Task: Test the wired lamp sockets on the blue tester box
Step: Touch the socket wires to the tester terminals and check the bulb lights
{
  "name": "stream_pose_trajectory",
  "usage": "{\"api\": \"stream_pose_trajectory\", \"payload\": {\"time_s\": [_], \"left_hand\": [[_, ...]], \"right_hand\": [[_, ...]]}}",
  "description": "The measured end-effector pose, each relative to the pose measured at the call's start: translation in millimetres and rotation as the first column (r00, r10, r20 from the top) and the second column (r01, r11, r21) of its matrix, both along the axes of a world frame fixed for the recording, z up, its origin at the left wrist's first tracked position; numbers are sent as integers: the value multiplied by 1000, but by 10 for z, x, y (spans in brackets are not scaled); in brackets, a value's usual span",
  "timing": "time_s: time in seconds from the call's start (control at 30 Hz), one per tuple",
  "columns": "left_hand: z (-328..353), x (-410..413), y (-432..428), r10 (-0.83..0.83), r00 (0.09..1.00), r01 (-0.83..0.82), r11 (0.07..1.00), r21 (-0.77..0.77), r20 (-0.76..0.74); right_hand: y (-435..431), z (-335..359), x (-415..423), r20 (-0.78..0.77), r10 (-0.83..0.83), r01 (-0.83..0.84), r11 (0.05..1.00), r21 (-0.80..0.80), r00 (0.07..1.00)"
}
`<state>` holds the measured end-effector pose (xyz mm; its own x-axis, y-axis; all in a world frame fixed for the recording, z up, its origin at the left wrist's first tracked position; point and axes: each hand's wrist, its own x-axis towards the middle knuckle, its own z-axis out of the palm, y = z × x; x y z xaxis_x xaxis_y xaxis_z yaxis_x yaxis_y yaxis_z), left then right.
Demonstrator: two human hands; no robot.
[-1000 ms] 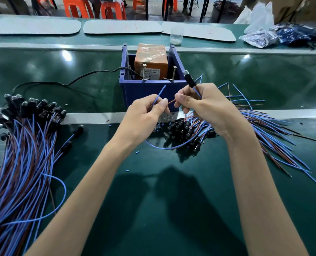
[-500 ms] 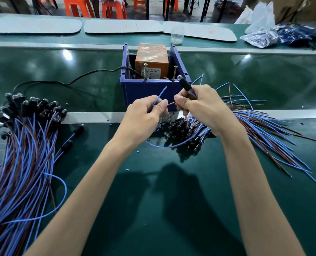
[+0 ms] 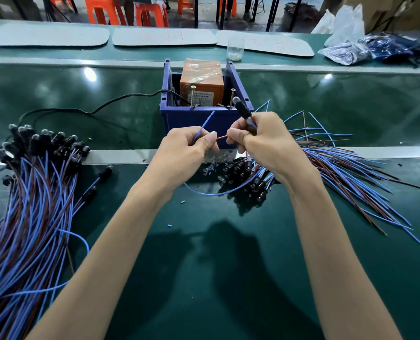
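Lying heaped along the left edge of the bench [image 3: 216, 278], a bundle of wired sockets [image 3: 32, 197] is sitting well apart from the work. Left hand [image 3: 184, 155] is pinching the blue lead [image 3: 205, 123] between thumb and forefinger, its tip pointing up at the blue tester box [image 3: 177, 121], which is standing mid-bench just beyond both hands. Two screw posts are rising from its front rim: left post [image 3: 193, 96], right post [image 3: 232, 99]. Right hand [image 3: 265, 146] is gripping the lamp socket [image 3: 241, 109] upright in curled fingers and pinching the brown lead [image 3: 220, 137] at the thumb. The socket is showing just beside the right post; contact, cannot tell.

Judging: each bare end is wanting its own post, both touching together, tips never meeting, bulb facing the eye.

A second heap [image 3: 339, 173] is fanning toward the right edge.
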<state>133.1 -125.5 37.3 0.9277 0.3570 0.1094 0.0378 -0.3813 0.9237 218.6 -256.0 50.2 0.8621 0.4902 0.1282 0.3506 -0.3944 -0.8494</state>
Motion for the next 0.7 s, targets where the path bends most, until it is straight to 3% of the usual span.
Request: {"api": "stream_pose_trajectory", "payload": {"time_s": [0.3, 0.43, 0.7], "left_hand": [[58, -18, 11, 31, 998, -32, 999, -10, -62], [148, -38, 167, 125, 991, -127, 990, -53, -44], [171, -55, 131, 61, 996, -64, 998, -30, -68]], "right_hand": [[76, 3, -56, 117, -37, 47, 995, -87, 992], [-59, 65, 61, 78, -162, 161, 987, 15, 984], [-79, 99, 24, 74, -114, 108, 991, 79, 991]]}}
